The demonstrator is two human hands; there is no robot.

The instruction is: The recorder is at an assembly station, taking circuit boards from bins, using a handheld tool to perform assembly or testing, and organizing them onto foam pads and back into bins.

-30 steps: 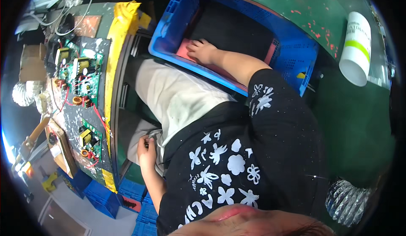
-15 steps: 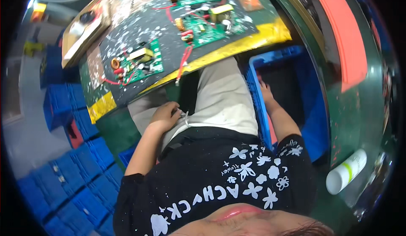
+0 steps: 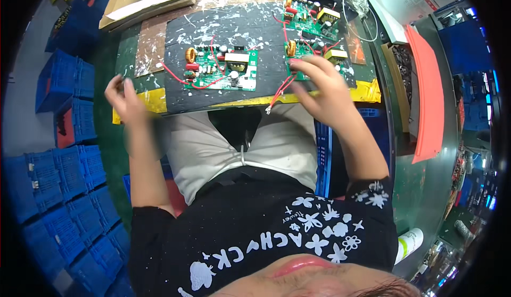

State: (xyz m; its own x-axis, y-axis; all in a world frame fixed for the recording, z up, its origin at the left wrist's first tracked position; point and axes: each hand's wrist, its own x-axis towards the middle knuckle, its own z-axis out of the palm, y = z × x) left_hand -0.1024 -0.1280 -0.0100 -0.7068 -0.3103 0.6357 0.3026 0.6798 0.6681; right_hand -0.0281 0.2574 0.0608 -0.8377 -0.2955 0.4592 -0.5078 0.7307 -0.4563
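A green circuit board [image 3: 221, 69] with a yellow-topped transformer, a copper coil and red wires lies on a dark mat [image 3: 213, 30] on the bench. My right hand [image 3: 327, 92] is over the near edge of a second circuit board [image 3: 336, 57] at the right, covering part of it. Its thumb and fingers are apart, close to a bundle of red wires [image 3: 282, 92] that hangs over the mat's front edge. Behind lies a third circuit board [image 3: 314, 20]. My left hand [image 3: 126, 102] hovers by the bench's left front corner, fingers bent and apart, with nothing visible in it.
Yellow tape [image 3: 154, 101] runs along the bench's front edge. A cardboard tray [image 3: 149, 4] holds a white roll at the far left. Blue crates [image 3: 58, 180] are stacked at the left. Orange-pink sheets [image 3: 426, 94] and a white-green canister [image 3: 409, 245] are at the right.
Both hands have risen from beside my lap and the blue bin to the bench, the right reaching a circuit board. The view has turned and shifted, so the bench sits straighter.
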